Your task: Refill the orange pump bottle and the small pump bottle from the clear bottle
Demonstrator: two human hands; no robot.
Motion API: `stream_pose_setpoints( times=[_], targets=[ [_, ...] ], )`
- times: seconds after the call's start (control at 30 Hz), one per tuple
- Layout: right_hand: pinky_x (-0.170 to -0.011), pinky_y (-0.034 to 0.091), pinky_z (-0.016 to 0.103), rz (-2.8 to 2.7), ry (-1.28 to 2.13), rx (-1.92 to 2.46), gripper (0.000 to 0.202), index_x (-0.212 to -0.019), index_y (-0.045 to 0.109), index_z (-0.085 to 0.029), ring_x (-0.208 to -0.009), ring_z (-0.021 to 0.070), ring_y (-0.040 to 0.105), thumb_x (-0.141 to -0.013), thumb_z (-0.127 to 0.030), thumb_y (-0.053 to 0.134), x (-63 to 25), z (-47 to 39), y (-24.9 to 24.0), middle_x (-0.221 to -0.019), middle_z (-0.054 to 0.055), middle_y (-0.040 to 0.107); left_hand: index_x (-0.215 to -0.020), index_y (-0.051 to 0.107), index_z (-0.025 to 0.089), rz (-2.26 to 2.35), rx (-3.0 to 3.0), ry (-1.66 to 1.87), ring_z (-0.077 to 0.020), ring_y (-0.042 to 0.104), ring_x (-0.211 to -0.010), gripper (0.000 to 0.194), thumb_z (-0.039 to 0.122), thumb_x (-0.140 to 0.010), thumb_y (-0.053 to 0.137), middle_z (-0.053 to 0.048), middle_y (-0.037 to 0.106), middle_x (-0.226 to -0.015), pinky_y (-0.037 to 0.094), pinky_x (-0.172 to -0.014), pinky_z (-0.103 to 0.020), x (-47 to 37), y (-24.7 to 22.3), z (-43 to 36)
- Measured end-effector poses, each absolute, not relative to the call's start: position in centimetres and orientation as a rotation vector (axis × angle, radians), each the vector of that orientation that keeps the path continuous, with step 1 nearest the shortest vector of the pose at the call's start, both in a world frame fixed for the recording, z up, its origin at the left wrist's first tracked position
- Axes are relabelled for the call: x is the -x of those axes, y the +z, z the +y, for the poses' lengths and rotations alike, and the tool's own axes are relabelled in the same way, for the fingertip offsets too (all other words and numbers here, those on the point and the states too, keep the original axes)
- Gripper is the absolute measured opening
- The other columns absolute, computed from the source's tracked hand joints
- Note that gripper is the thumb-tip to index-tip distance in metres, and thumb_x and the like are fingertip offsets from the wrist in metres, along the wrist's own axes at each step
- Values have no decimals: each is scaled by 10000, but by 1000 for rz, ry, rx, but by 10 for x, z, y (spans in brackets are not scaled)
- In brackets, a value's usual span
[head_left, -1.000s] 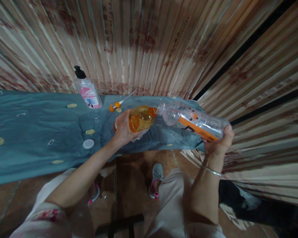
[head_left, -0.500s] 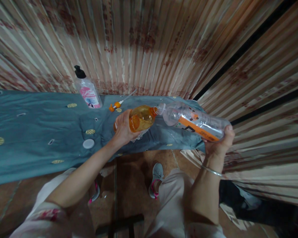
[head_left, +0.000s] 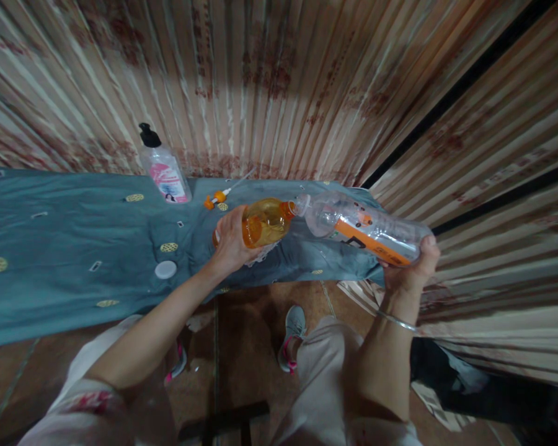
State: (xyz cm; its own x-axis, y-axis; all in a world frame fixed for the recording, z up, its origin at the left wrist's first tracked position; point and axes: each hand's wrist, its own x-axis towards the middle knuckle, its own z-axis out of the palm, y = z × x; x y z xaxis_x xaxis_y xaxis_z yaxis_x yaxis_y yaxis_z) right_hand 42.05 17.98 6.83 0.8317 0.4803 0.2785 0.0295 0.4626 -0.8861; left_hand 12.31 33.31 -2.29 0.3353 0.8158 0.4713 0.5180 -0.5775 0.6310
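Note:
My left hand (head_left: 232,240) is wrapped round an amber see-through bottle (head_left: 267,222), its uncapped neck pointing right. In my right hand (head_left: 416,265) is the base of a large clear plastic bottle (head_left: 367,226) with an orange label, lying nearly sideways. The two mouths meet, or almost meet; I cannot tell whether liquid passes between them. An orange pump top (head_left: 217,198) with a thin tube lies on the cloth behind my left hand. Something whitish and crumpled sits beneath the amber bottle, mostly hidden.
A clear pump bottle (head_left: 167,176) with a black top and pink label stands at the back left. A white round cap (head_left: 165,269) lies on the teal cloth (head_left: 74,248). Pleated curtains (head_left: 260,80) hang behind and to the right. A dark bar (head_left: 225,421) crosses the floor below.

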Motion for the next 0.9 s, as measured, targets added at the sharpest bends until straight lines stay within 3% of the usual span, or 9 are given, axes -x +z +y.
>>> stream_pose_setpoints(
  times=[0.17, 0.47, 0.9],
  targets=[
    [-305, 202, 211, -532, 289, 1082, 475, -840, 642, -205, -446, 96, 400, -654, -641, 674, -420, 180, 70, -673, -24, 551, -1452, 385, 275, 1176, -2230, 1129, -451, 562, -1357, 1009, 368, -599, 915, -177, 569, -1456, 397, -1175, -678, -123, -24, 334],
    [-327, 216, 195, -551, 306, 1099, 492, -852, 645, -210, -455, 92, 415, -656, -660, 674, -422, 178, 69, -695, -23, 554, -1453, 402, 182, 1205, -2289, 1127, -438, 592, -1325, 1028, 392, -596, 929, -212, 594, -1416, 447, -1148, -641, -125, -24, 334],
    [-311, 222, 225, -559, 299, 1100, 464, -870, 652, -210, -469, 122, 414, -665, -627, 657, -426, 178, 67, -716, 1, 558, -1446, 385, 258, 1190, -2272, 1158, -426, 599, -1312, 997, 383, -615, 921, -166, 595, -1401, 450, -1141, -649, -125, -25, 333]
  ],
)
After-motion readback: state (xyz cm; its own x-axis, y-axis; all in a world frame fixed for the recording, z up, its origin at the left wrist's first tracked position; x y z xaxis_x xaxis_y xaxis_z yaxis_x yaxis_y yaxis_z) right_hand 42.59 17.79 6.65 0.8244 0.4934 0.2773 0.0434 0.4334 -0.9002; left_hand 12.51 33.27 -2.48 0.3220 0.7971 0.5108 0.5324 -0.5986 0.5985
